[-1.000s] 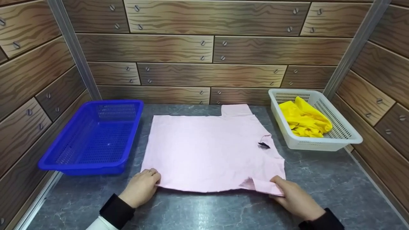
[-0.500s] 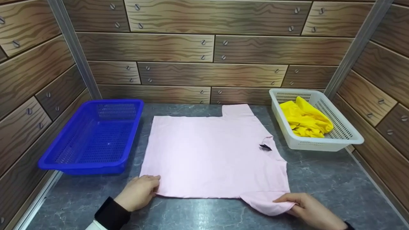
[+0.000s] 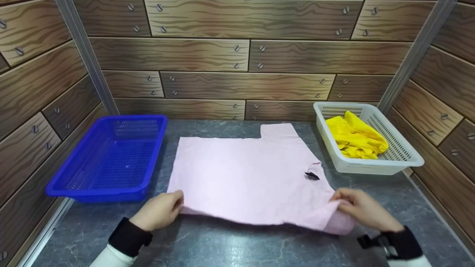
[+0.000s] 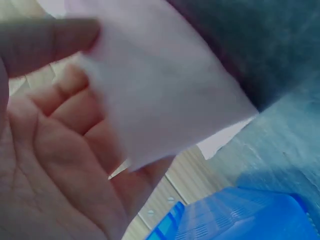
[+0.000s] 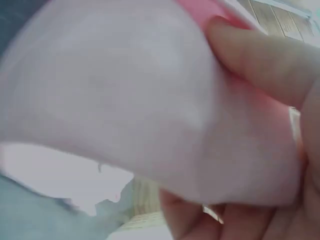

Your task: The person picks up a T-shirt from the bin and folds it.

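A pale pink T-shirt (image 3: 241, 174) lies spread on the grey tabletop, its hem to the left, a sleeve (image 3: 278, 131) sticking out at the far side. A black tag (image 3: 312, 175) shows by its neckline. The left hand (image 3: 163, 209) pinches the shirt's near hem corner; in the left wrist view, the thumb presses the cloth (image 4: 160, 85) against the fingers. At the near right, the right hand (image 3: 365, 209) grips the shirt by the shoulder, with the near sleeve (image 3: 341, 222) drooping beneath. Between the hands the near edge bows, slightly raised off the table.
On the left stands a blue perforated basket (image 3: 143, 178). A white basket (image 3: 365, 167) at the back right holds a crumpled yellow cloth (image 3: 356, 137). Wood-patterned walls (image 3: 207, 55) enclose the back and both sides of the tabletop (image 3: 230, 252).
The right hand drew the near sleeve out toward the person, then shifted its hold up to the shoulder. The left hand's hem corner and the near edge have come up, and the shirt slid slightly right.
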Demonstrator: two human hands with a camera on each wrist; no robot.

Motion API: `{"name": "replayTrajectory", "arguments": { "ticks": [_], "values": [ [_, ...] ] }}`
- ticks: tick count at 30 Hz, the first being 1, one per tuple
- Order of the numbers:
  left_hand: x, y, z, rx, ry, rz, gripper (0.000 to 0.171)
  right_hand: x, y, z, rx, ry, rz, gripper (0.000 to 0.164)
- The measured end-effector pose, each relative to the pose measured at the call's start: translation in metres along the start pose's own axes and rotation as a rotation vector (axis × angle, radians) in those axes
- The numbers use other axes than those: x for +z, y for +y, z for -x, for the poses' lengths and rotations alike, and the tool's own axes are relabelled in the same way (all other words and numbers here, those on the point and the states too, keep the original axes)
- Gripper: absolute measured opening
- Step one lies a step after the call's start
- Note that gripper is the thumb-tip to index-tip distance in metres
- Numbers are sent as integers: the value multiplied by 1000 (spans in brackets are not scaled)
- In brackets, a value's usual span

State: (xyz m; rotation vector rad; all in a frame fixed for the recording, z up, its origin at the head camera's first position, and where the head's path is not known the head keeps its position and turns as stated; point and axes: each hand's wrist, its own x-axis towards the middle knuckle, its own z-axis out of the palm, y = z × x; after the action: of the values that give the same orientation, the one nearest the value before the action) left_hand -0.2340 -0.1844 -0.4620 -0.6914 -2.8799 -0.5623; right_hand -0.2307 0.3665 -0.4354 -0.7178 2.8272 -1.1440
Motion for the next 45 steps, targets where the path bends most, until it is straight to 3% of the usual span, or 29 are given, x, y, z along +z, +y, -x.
{"name": "replayTrajectory", "arguments": {
  "ticks": [5,11,18,23,26,30,34,39,42,45],
  "values": [
    [-5,-5,-25,-93,103,85,13,-21,-5,-39,157,80,124,22],
    [-7,-13,-51,-148,194,109,8,-33,0,-85,113,184,266,25],
    [-3,-30,-80,-232,171,96,4,-27,21,-141,139,260,392,27],
    [12,-33,-95,-394,110,47,14,1,43,-168,186,414,502,29],
    [24,-31,-91,-496,46,40,32,18,44,-164,205,461,454,29],
    [32,-30,-76,-611,29,68,51,24,30,-135,236,415,261,25],
    [30,-31,-66,-658,62,107,52,9,26,-99,396,283,162,30],
    [29,-33,-60,-691,37,135,60,-9,42,-74,589,59,179,43],
    [28,-35,-58,-705,22,134,64,-8,51,-68,649,-43,184,44],
    [25,-35,-58,-699,1,132,64,-5,57,-66,663,-94,160,41]
  ]
}}
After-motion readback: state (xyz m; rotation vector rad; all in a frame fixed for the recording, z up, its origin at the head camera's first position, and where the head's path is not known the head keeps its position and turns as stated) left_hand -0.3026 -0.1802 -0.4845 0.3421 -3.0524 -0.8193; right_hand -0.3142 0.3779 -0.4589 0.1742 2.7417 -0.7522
